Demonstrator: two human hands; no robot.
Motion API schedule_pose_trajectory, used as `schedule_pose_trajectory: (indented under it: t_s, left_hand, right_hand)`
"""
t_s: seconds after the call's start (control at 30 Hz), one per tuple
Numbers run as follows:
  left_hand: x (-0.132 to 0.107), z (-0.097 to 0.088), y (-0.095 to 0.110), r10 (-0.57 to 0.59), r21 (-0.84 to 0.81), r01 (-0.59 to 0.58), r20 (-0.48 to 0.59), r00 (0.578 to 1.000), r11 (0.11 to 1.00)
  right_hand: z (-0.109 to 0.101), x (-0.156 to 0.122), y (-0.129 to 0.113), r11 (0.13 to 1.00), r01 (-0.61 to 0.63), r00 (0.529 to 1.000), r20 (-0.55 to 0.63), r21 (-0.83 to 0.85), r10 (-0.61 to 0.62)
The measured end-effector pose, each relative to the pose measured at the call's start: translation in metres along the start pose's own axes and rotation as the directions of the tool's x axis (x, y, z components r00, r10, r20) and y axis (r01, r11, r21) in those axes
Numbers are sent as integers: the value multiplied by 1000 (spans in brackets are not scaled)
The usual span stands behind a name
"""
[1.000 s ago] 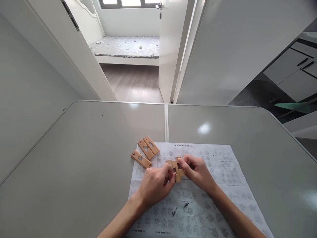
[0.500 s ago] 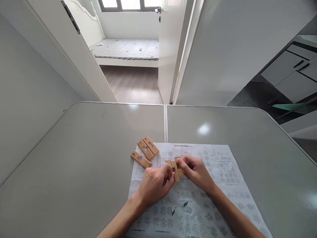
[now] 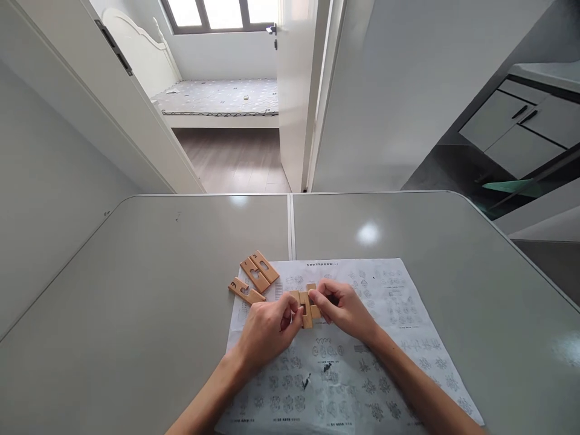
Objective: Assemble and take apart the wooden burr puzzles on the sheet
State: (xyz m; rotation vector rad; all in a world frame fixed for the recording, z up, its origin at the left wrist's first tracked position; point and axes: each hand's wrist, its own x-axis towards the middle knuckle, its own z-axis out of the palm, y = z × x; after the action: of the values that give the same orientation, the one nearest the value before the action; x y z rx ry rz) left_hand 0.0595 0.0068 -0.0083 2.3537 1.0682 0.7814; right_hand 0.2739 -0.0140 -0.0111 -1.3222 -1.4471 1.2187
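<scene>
Both my hands pinch a small cluster of interlocked wooden puzzle pieces (image 3: pixel 307 307) just above a printed instruction sheet (image 3: pixel 348 356). My left hand (image 3: pixel 267 329) grips its left side with closed fingers. My right hand (image 3: pixel 345 309) holds its right side, fingertips pressed on the top piece. Three loose flat wooden pieces lie to the upper left: two side by side (image 3: pixel 259 270) and one (image 3: pixel 245 292) with a slot, half on the sheet's corner.
The grey table (image 3: pixel 149 290) has a seam (image 3: pixel 291 226) down its middle and rounded far corners. Beyond it an open white door (image 3: pixel 294 90) leads to a room with a bed. Dark cabinets (image 3: pixel 516 127) stand at the right.
The view has shifted slightly, so everything sits a little lower and further left in the picture. My hands keep their grip on the joined pieces with only small finger movements.
</scene>
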Motion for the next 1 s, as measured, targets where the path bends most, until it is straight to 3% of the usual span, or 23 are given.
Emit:
schedule_pose_trajectory:
  t_s: [0.13, 0.3, 0.47, 0.73, 1.0]
  left_hand:
    - [4, -10, -4, 19, 60, -17, -43, 999, 998]
    - [7, -31, -14, 55, 182, -10, -244, 968, 983]
    - [-1, -48, -34, -69, 385, 205, -339, 938, 900]
    - [-17, -40, -68, -246, 440, 313, -204, 948, 842]
    - [3, -33, -75, -181, 509, 179, -46, 982, 842]
  right_hand:
    - [0, 2, -3, 1000, 30, 999, 17, 7, -30]
    - [1, 4, -5, 997, 73, 997, 11, 2, -73]
    - [2, 5, -3, 996, 94, 995, 43, -3, -94]
    - [3, 5, -3, 995, 95, 993, 69, 6, -95]
    - [10, 7, -2, 991, 128, 979, -157, -44, -133]
